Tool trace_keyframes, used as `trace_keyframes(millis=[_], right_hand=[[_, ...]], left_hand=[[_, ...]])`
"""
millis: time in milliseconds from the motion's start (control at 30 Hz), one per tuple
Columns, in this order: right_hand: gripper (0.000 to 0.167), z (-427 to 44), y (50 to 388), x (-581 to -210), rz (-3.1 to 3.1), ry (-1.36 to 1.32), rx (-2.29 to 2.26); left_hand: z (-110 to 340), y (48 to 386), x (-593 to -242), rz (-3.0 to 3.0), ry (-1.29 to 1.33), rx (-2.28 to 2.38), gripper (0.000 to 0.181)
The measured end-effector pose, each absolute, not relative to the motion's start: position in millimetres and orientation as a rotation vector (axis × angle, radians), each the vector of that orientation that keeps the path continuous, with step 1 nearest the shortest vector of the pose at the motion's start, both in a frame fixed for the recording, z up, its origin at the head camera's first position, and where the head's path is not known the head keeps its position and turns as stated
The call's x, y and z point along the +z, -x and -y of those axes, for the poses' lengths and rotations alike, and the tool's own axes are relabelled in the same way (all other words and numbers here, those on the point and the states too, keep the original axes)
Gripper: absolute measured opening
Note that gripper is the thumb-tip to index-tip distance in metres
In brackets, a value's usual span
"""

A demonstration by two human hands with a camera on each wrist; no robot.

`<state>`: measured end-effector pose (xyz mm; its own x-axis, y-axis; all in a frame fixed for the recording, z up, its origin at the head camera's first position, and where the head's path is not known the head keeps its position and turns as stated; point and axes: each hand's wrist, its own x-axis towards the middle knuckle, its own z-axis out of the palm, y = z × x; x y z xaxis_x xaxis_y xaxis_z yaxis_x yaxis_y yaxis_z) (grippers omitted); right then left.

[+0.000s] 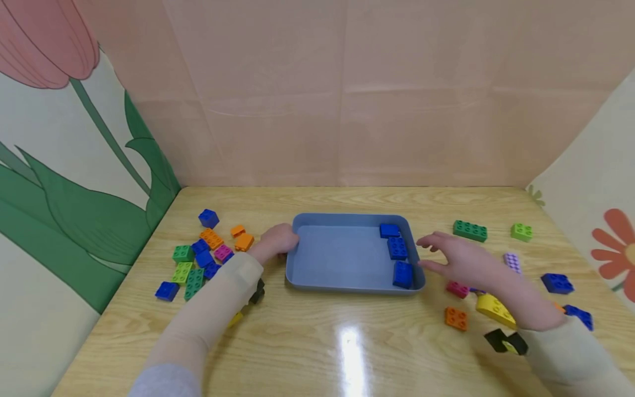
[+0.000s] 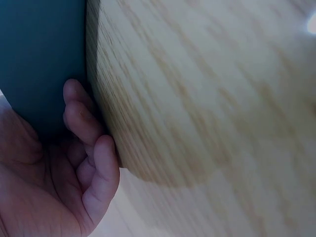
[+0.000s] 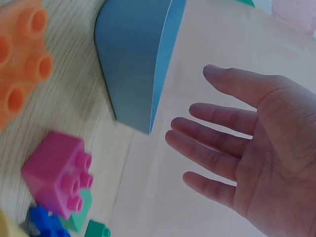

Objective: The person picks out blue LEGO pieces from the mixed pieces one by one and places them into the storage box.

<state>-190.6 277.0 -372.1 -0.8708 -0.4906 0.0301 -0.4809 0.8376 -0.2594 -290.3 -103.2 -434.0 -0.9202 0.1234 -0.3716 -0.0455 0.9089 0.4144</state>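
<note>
Left hand [image 1: 278,241] has its grip curled on the left end of the blue-grey tray [image 1: 337,256], while the right hand [image 1: 458,258] is spread — fingers and thumb apart — just beside the tray's right end. The tray sits mid-table [image 1: 297,342], with three blue studded bricks [image 1: 397,248] along its right wall; loose bricks [image 1: 211,238] — orange, green and other colours — lie scattered to both sides.

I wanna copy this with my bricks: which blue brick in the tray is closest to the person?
The front blue brick, by the tray's near right corner. The middle blue brick and back blue brick lie farther away.
</note>
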Motion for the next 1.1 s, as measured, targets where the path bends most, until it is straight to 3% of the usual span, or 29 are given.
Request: trace_keyframes(millis=[300, 933, 1100], right_hand=[[0.042, -308, 189, -367, -3.066, 0.708, -0.410], [0.072, -387, 190, -380, -2.992, 0.288, -0.340], [0.064, -394, 189, -386, -2.924, 0.255, -0.318]], left_hand=[[103, 289, -432, -2.676, -0.065, 0.588, 0.028], [103, 283, -427, -2.693, -0.066, 0.582, 0.029], [102, 284, -427, -2.691, -0.065, 0.584, 0.029]])
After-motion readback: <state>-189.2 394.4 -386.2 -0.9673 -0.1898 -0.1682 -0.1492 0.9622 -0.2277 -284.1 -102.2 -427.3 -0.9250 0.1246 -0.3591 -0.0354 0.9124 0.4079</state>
